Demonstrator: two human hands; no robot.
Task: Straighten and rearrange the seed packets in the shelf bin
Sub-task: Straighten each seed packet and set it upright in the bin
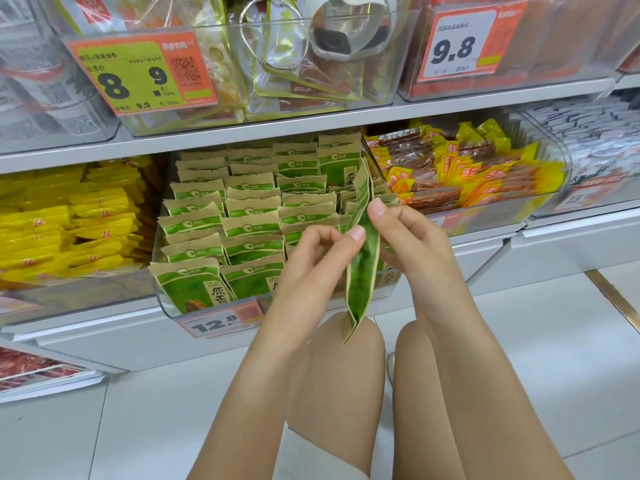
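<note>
While both hands pinch a small stack of seed packets edge-on over the shelf bin, left hand and right hand fingers curled round it, I'd square the edges, then slot them upright on the bin's right. Bin tag reads 12.8; packets say 原香.

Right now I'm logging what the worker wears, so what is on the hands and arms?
Nothing shows on them: the left hand and right hand wear no gloves, and both forearms are without sleeves, rings or bands.
</note>
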